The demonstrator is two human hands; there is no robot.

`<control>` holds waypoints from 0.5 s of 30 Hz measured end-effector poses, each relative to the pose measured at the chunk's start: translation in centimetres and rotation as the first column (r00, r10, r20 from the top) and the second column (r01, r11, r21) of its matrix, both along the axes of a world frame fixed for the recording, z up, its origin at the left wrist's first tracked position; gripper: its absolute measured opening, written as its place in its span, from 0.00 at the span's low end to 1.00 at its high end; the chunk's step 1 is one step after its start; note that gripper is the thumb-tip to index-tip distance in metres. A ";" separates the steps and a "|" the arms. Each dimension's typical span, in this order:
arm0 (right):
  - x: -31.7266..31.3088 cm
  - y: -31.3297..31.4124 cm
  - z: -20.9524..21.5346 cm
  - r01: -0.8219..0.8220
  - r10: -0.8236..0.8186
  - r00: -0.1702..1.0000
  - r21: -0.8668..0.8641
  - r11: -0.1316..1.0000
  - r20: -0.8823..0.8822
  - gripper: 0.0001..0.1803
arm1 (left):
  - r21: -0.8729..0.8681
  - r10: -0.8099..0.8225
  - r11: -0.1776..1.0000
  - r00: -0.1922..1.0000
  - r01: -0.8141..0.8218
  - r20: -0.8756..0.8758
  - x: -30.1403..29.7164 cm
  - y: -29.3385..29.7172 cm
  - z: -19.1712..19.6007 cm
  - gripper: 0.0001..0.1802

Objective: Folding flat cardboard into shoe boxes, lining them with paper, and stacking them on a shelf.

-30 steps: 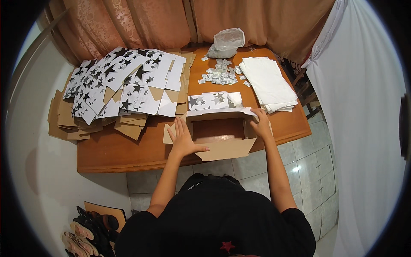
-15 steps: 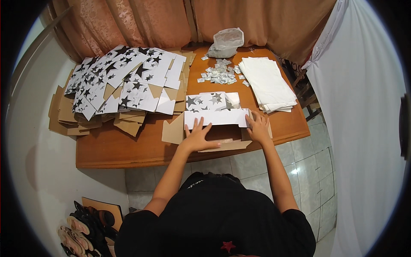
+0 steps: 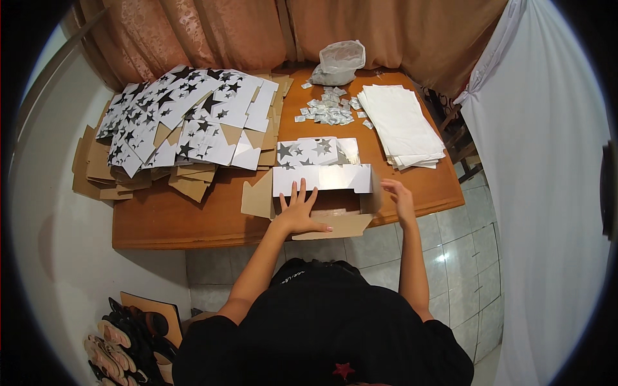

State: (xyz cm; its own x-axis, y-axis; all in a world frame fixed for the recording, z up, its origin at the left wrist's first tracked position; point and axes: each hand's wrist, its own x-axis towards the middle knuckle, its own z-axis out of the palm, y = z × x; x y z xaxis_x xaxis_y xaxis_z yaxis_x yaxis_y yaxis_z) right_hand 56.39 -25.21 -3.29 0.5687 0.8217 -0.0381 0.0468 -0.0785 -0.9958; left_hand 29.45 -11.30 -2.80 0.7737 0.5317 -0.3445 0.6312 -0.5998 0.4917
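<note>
Now, counts: one half-folded cardboard box (image 3: 322,193) at the near edge of the tabletop (image 3: 167,225), white outside and brown inside; one more star-printed sheet (image 3: 315,151) lies flat just beyond it.
Box position: near edge, middle of the tabletop, its near brown flap reaching over the edge; a brown side flap sticks out to the left.
Flat blanks: one large spread heap of star-printed white cardboard blanks (image 3: 187,122) on the far left, too many and too overlapped to count, brown undersides showing at its near and left fringe.
White sheets: one stack of white sheets (image 3: 402,125) on the right, the number in it cannot be told.
Small pieces: a scatter of small silvery packets (image 3: 331,109) at the far middle, too small to count; one clear plastic bag (image 3: 340,61) beyond them against the curtain (image 3: 212,32).
Floor: several shoes (image 3: 125,341) at near left, beside a brown board.
In the way: nothing covers the box except the hands.
Left hand (image 3: 299,215): open, fingers spread, palm flat on the brown inside of the box, fingertips at the white wall.
Right hand (image 3: 402,199): open, fingers loosely curved, at the right end of the box, gripping nothing.
</note>
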 end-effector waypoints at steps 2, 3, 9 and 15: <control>-1.6 1.3 0.1 -0.092 0.084 0.982 0.040 0.995 0.167 0.13 | -0.034 -0.010 0.999 0.996 0.013 0.093 0.0 -0.2 1.0 0.71; -2.0 2.0 -0.8 -0.082 0.075 0.921 0.003 0.997 0.381 0.13 | -0.034 -0.014 0.999 0.996 0.017 0.093 0.1 -0.3 1.1 0.71; -4.2 5.8 -1.9 0.010 0.048 0.788 -0.091 0.996 0.614 0.32 | 0.023 0.010 1.000 0.999 -0.011 0.032 0.3 -0.6 0.0 0.65; -5.7 6.4 -1.4 0.140 0.139 0.638 -0.292 0.946 0.757 0.48 | 0.063 0.044 0.997 0.997 -0.048 0.057 0.6 -0.7 -0.8 0.67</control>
State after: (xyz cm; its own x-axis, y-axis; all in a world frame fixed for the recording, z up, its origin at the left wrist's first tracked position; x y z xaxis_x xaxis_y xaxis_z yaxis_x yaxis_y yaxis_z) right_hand 50.67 -18.78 -4.70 0.5065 0.8456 0.1687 0.7727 -0.3584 -0.5239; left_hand 30.09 -11.98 -3.59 0.7648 0.5869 -0.2656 0.6316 -0.6022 0.4883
